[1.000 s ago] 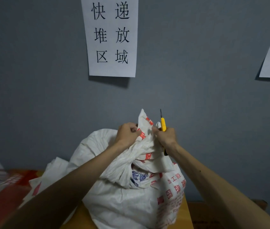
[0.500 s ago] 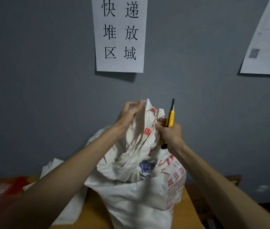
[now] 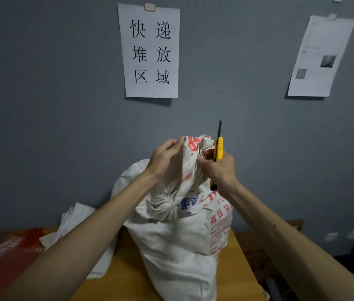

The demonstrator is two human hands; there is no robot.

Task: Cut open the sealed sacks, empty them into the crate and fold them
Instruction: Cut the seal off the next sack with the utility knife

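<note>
While upright, sack (image 3: 171, 246) neck in L hand (image 3: 165, 158), knife (image 3: 219, 148) in R hand (image 3: 219, 169).

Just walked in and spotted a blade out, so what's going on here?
A person is working on a white sack standing on the wooden table. The left hand grips its bunched top, while the right hand holds a yellow utility knife, blade pointing up, beside it. No opening is visible yet.
</note>
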